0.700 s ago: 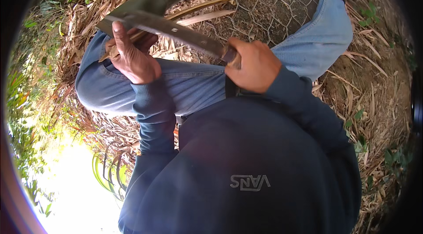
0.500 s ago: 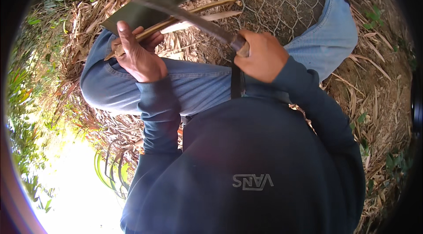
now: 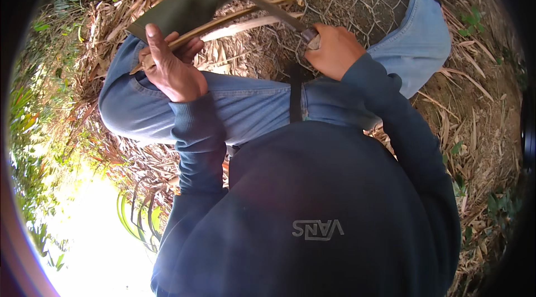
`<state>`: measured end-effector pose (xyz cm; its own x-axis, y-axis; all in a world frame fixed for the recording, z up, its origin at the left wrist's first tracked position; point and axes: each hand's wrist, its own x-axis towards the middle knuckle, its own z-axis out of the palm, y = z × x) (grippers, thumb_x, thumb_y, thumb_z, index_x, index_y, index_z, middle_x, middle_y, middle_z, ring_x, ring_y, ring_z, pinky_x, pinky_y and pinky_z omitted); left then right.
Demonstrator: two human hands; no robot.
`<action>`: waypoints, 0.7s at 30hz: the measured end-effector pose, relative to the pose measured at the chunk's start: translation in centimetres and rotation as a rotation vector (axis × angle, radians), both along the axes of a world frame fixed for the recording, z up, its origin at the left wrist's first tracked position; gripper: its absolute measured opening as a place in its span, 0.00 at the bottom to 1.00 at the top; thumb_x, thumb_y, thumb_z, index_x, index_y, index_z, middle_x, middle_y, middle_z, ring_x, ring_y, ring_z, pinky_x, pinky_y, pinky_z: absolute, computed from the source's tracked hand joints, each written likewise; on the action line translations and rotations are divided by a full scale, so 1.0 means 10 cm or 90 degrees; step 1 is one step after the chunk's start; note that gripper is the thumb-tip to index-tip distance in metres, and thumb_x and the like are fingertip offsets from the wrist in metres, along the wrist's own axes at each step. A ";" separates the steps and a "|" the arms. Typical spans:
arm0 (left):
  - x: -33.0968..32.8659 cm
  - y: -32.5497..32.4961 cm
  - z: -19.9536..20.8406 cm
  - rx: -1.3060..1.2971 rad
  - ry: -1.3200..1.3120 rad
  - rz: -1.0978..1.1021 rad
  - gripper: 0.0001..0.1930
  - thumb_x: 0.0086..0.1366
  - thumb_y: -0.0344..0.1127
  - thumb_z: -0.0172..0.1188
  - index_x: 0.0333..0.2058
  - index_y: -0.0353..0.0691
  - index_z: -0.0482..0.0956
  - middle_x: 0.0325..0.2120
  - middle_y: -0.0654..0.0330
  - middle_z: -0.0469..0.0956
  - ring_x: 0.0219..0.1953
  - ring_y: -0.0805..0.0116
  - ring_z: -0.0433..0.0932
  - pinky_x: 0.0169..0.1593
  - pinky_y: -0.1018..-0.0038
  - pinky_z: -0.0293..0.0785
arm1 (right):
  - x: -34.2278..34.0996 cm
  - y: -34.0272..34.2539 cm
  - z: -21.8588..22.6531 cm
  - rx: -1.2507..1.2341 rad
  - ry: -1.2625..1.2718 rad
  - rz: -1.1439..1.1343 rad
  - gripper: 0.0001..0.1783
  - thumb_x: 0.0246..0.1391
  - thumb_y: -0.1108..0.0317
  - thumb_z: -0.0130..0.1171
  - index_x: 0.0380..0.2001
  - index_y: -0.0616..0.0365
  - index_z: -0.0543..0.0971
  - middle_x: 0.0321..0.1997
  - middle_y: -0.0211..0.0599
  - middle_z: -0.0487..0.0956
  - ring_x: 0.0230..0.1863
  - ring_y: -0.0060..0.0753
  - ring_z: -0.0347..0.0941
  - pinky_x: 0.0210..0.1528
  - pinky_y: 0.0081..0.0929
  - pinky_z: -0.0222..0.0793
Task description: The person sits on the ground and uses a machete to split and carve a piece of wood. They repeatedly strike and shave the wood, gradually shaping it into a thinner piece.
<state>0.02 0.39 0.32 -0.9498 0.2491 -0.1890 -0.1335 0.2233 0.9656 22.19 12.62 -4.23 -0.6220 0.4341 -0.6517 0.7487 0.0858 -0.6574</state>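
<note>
My left hand (image 3: 174, 70) is closed around the near end of a thin split stick (image 3: 237, 15), its thumb raised along the side. The stick looks like bamboo and slants up to the right, past a rubber boot. In my right hand (image 3: 338, 51) is the handle of a long knife (image 3: 276, 12), shaped like a machete. Its dark blade points up and left, crossing over the stick's far part in this view. Whether blade and stick touch, I cannot tell. The blade's far end is hard to make out against the boot.
An olive rubber boot (image 3: 190, 6) covers my bent left leg's foot. Hexagonal wire mesh (image 3: 363, 3) lies on the ground between my legs. Dry leaves and shavings (image 3: 162, 168) litter the soil, with green plants (image 3: 28, 129) at the left.
My right hand has moved slightly away from my body and to the right, with the knife. The blade has shifted toward the stick's far end. My left hand has barely moved.
</note>
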 end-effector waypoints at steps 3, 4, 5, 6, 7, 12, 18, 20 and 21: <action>-0.04 0.01 0.00 -0.007 0.010 -0.010 0.31 0.61 0.59 0.65 0.42 0.33 0.69 0.30 0.51 0.75 0.20 0.64 0.78 0.24 0.74 0.81 | 0.02 0.03 0.07 0.008 0.048 0.043 0.17 0.46 0.64 0.59 0.34 0.68 0.76 0.25 0.58 0.78 0.32 0.63 0.76 0.36 0.48 0.71; -0.01 -0.04 -0.01 -0.024 0.005 -0.006 0.32 0.60 0.60 0.65 0.44 0.33 0.70 0.32 0.51 0.75 0.22 0.64 0.79 0.26 0.74 0.81 | 0.10 -0.01 0.19 0.003 0.076 0.065 0.16 0.46 0.64 0.59 0.33 0.68 0.76 0.25 0.57 0.78 0.31 0.62 0.76 0.36 0.48 0.71; -0.05 -0.05 -0.04 0.018 -0.005 -0.014 0.30 0.60 0.58 0.65 0.37 0.33 0.68 0.27 0.52 0.74 0.18 0.64 0.79 0.21 0.74 0.81 | 0.08 -0.02 0.35 -0.068 0.073 0.061 0.15 0.46 0.63 0.58 0.32 0.67 0.78 0.27 0.58 0.79 0.34 0.60 0.78 0.41 0.48 0.73; -0.04 -0.03 -0.06 0.016 -0.004 -0.009 0.30 0.60 0.58 0.65 0.36 0.33 0.68 0.27 0.52 0.74 0.18 0.64 0.79 0.21 0.74 0.81 | 0.07 -0.03 0.27 -0.059 0.060 0.037 0.15 0.46 0.63 0.58 0.32 0.66 0.78 0.27 0.58 0.79 0.34 0.60 0.78 0.41 0.48 0.73; -0.05 -0.02 -0.04 0.012 -0.005 -0.009 0.30 0.60 0.59 0.65 0.36 0.33 0.68 0.27 0.52 0.74 0.18 0.64 0.79 0.21 0.74 0.81 | 0.06 -0.08 0.15 -0.052 0.047 0.009 0.15 0.46 0.63 0.58 0.32 0.66 0.78 0.27 0.58 0.79 0.34 0.60 0.79 0.41 0.48 0.73; -0.01 -0.04 -0.02 -0.006 0.011 -0.017 0.30 0.60 0.60 0.65 0.34 0.33 0.68 0.25 0.53 0.75 0.17 0.65 0.79 0.21 0.74 0.81 | 0.00 -0.05 0.12 -0.038 0.052 0.030 0.15 0.45 0.63 0.59 0.31 0.66 0.78 0.27 0.57 0.80 0.34 0.60 0.79 0.42 0.48 0.74; -0.07 -0.03 -0.05 0.014 -0.006 0.000 0.29 0.60 0.59 0.65 0.32 0.33 0.70 0.23 0.54 0.74 0.16 0.65 0.78 0.21 0.73 0.81 | -0.02 -0.15 -0.03 -0.013 0.098 -0.024 0.14 0.44 0.65 0.60 0.30 0.67 0.76 0.21 0.53 0.75 0.27 0.58 0.76 0.33 0.47 0.70; -0.06 0.00 -0.04 0.005 0.011 0.007 0.29 0.61 0.59 0.65 0.32 0.33 0.70 0.22 0.54 0.74 0.16 0.64 0.78 0.21 0.73 0.81 | -0.11 -0.06 0.11 -0.040 0.065 -0.006 0.14 0.44 0.65 0.61 0.30 0.66 0.76 0.21 0.53 0.76 0.27 0.58 0.76 0.33 0.46 0.70; -0.04 -0.03 -0.07 0.012 0.015 0.007 0.28 0.60 0.58 0.66 0.32 0.34 0.69 0.22 0.54 0.74 0.17 0.64 0.78 0.21 0.73 0.81 | -0.08 -0.09 0.19 -0.029 0.081 0.032 0.13 0.45 0.66 0.60 0.29 0.66 0.76 0.21 0.53 0.76 0.27 0.56 0.77 0.34 0.45 0.71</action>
<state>-0.42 0.06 -0.40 -0.9565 0.2423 -0.1625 -0.1137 0.2036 0.9724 21.43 11.76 -2.32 -0.7210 0.3723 -0.5844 0.6547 0.0898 -0.7505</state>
